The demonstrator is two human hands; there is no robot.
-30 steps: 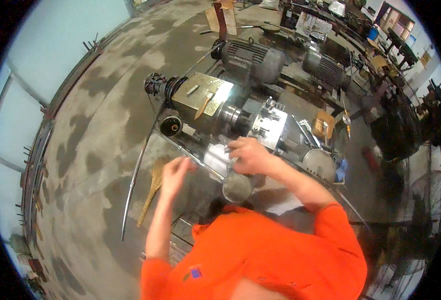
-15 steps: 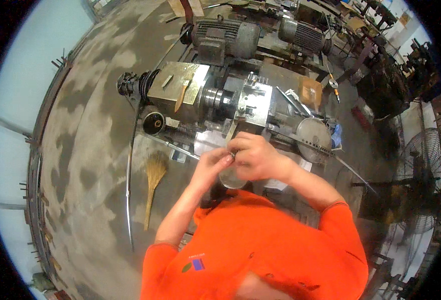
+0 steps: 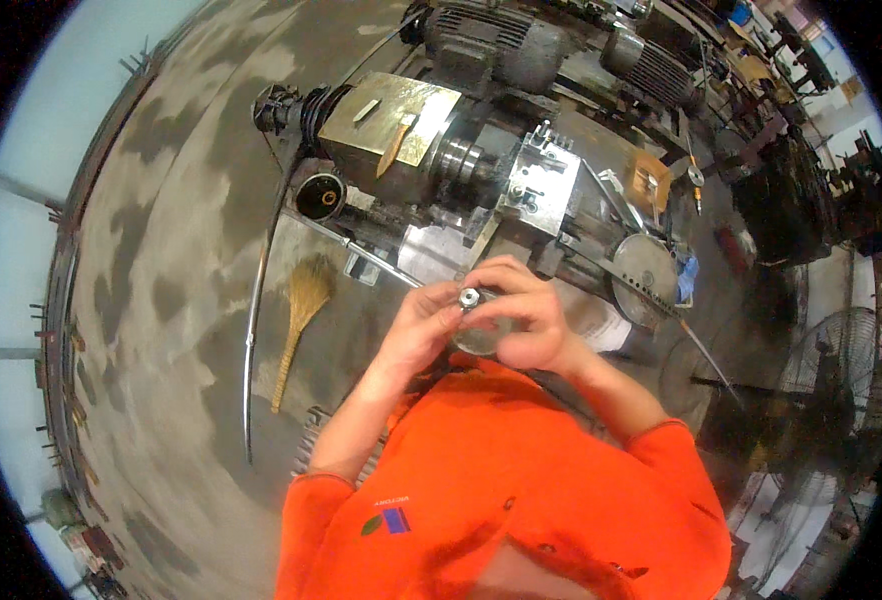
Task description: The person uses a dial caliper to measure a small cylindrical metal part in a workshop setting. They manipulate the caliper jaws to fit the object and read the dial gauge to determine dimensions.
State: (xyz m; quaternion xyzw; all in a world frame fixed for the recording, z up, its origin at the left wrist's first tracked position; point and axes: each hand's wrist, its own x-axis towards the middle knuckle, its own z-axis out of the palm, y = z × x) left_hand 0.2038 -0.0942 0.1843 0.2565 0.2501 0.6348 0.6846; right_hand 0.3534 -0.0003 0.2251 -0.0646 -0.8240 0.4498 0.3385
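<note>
Close in front of my chest, my left hand (image 3: pixel 420 326) pinches a small round metal part with a hole in its end (image 3: pixel 470 298) between thumb and fingers. From the other side, my right hand (image 3: pixel 529 318) curls around the same part, its fingertips at the edge. Below the fingers a pale round disc (image 3: pixel 478 338) shows, partly hidden by the hands. Just beyond stands a lathe-like machine with a shiny spindle (image 3: pixel 458 163) and a bright metal tool block (image 3: pixel 543 187).
A brush (image 3: pixel 394 147) lies on the headstock (image 3: pixel 371 125). A straw broom (image 3: pixel 303 305) is on the floor at left, near a long metal rod (image 3: pixel 251 350). Motors (image 3: pixel 491 45) stand behind. To the right are a round metal plate (image 3: pixel 646 268), paper (image 3: pixel 601 325) and a fan (image 3: pixel 831 360).
My view has shifted, so the machine sits higher and further right. My fingers have opened around the small metal part, and its holed end now faces up.
</note>
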